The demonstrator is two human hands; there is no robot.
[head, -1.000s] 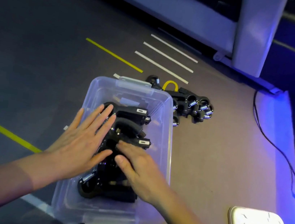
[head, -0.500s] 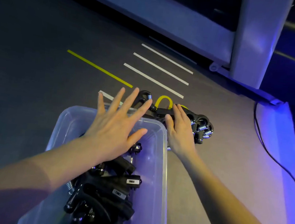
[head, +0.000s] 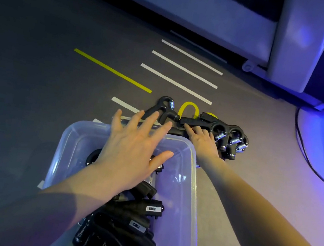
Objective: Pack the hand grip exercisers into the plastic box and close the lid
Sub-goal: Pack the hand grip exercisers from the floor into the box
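A clear plastic box (head: pixel 196 182) sits open on the grey surface, holding several black hand grip exercisers (head: pixel 132 221) in its near half. Just beyond its far rim lies a pile of black exercisers with metal springs (head: pixel 230 136); one exerciser (head: pixel 164 107) lies at the pile's left end. My left hand (head: pixel 132 152) hovers over the box's far end with straight, spread fingers reaching past the rim. My right hand (head: pixel 202 139) rests on the pile, fingers laid over the black handles; whether they grip one I cannot see. The lid is out of view.
Yellow and white tape strips (head: pixel 177 83) mark the surface beyond the pile, with a yellow tape loop (head: pixel 189 108) behind it. A white frame post (head: pixel 302 38) stands at the back right. A black cable (head: pixel 308 160) runs along the right side.
Both hands left the exercisers inside the box and reached forward to the pile beyond its far rim. The view tilted forward, so the lid at lower right dropped out of sight.
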